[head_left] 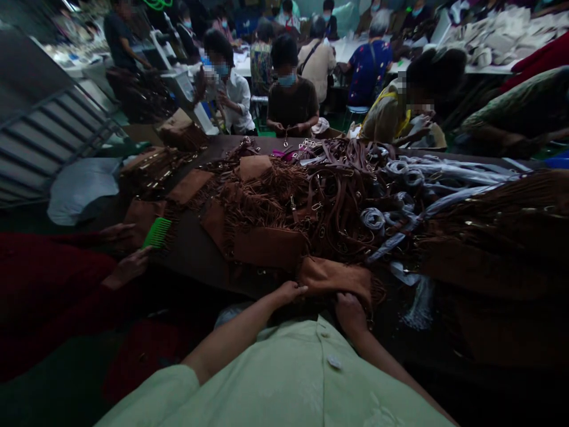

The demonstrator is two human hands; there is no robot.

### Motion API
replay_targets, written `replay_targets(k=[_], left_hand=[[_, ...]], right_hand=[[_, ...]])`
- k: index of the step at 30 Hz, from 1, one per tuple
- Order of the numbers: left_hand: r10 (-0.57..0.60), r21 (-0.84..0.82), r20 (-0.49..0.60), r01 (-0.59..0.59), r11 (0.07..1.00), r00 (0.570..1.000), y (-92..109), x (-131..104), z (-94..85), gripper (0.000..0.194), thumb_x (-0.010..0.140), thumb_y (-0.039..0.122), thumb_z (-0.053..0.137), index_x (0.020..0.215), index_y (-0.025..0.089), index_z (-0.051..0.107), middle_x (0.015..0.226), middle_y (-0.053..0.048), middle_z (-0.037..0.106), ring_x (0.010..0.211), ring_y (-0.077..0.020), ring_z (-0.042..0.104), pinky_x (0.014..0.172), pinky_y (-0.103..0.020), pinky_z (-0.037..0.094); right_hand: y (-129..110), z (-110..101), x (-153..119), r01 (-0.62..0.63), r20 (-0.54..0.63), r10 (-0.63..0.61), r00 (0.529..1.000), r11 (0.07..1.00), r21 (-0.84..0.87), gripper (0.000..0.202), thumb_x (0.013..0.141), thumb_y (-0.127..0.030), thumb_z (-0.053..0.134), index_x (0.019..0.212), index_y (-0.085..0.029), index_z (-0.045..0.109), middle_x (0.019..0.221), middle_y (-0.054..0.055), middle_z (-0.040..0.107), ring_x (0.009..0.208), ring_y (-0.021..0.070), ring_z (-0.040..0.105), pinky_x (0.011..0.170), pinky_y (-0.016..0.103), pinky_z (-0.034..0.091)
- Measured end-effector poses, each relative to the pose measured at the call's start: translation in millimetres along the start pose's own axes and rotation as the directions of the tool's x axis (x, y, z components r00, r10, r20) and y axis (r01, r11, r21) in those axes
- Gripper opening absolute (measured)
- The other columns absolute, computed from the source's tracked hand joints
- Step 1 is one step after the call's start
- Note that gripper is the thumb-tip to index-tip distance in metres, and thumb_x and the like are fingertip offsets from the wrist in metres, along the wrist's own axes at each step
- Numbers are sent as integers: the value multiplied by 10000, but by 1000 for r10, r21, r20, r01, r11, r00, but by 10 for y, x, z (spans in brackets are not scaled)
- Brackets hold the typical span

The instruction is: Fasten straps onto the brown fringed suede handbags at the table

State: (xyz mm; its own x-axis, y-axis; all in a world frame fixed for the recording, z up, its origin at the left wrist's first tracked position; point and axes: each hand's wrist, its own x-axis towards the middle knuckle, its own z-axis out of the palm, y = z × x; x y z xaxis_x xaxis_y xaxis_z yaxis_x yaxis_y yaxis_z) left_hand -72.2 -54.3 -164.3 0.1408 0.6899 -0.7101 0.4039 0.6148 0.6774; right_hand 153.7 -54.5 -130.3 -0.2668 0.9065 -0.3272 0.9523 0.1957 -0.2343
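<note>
A brown fringed suede bag (335, 274) lies at the table's near edge, right in front of my body. My left hand (290, 293) grips its left end, thumb on top. At the lower right edge of the bag is my right hand (351, 311), its fingers curled under the material and partly hidden. Fringe sticks out past the bag's right end. Just beyond lies another brown fringed bag (269, 246), among a heap of fringe (262, 201). Brown straps (329, 207) with metal clasps are tangled to the right of that heap.
On the left, a co-worker's hand (128, 267) holds a green comb (157, 233) at a fringed bag. Wrapped strips (413, 175) and stacked brown bags (493, 237) fill the right side. Across the table sit several people, one handling a clasp. A metal rack (57, 136) stands at left.
</note>
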Motion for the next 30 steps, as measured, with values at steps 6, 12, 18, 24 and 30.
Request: replay_targets(k=[6, 12, 18, 24, 30], left_hand=[[59, -276, 185, -6, 961, 981, 84, -39, -39, 559, 501, 653, 695, 605, 128, 534, 481, 51, 434, 421, -49, 325, 457, -216, 223], [40, -318, 179, 19, 948, 983, 82, -53, -6, 553, 536, 649, 674, 650, 125, 538, 535, 34, 479, 445, -50, 367, 454, -198, 240], [188, -332, 82, -151, 931, 979, 98, -40, 37, 609, 519, 696, 644, 666, 110, 564, 554, 12, 529, 501, -86, 458, 510, -214, 337], [266, -257, -9, -259, 931, 964, 193, -13, 91, 567, 604, 651, 620, 734, 99, 596, 688, -42, 624, 676, -169, 579, 624, -256, 415], [184, -76, 7, -183, 980, 983, 148, 1, 71, 589, 657, 687, 534, 704, 102, 582, 567, -5, 552, 545, -120, 489, 513, -224, 324]], right_hand=[[-392, 35, -27, 22, -1, -22, 1000, 984, 178, 419, 770, -598, 519, 807, -232, 721, 808, 72, 673, 781, 182, 610, 679, 242, 398], [-553, 194, -13, 5, 110, -52, 993, 921, 391, 377, 802, -490, 499, 715, -189, 708, 701, 50, 686, 653, 151, 609, 564, 217, 346], [-544, 174, -97, 63, 52, -100, 994, 876, 479, 264, 852, -357, 453, 859, -171, 641, 817, 35, 687, 740, 144, 608, 621, 212, 369], [-463, -117, -251, 23, 89, -40, 995, 983, 184, 395, 925, -441, 326, 833, -199, 624, 828, 63, 683, 756, 155, 622, 618, 228, 344], [-352, -53, -267, 55, 125, -87, 988, 970, 237, 415, 941, -393, 305, 783, -170, 617, 781, 62, 678, 732, 150, 618, 609, 233, 323]])
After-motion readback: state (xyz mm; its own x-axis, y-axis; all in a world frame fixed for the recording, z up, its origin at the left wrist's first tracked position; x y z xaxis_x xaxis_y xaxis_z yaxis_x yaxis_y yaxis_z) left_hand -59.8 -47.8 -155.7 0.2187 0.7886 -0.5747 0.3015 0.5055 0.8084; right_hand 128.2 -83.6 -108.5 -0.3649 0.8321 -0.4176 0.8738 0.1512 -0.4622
